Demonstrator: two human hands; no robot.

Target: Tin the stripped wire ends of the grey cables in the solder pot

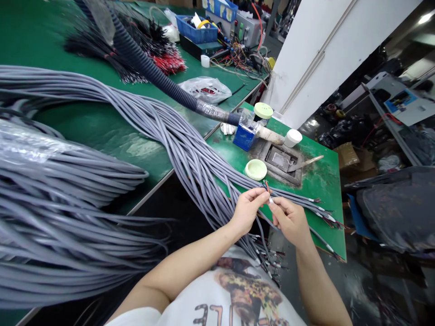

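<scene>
— What's on the far left from where you sit?

— I see a thick bundle of grey cables (102, 149) draped over the green surface (102, 122), sweeping down to the right so the loose ends hang within reach.

— And the hands?

— My left hand (246, 210) has its fingers pressed together, pinching one cable end (267, 192) with its coloured wires fanned upward. My right hand (288, 219), just beside it, pinches the same end lower down; holding it between both keeps the tips steady, I'd say.

— Where is that end?

— In the air, near the front edge of the small surface (322, 176), just this side of a pale green lid (255, 169).

— Any room?

— Little. Finished ends (326, 215) lie to the right along the edge; a recessed metal pot (280, 160) sits farther back. Beyond the right edge the floor drops away.
</scene>
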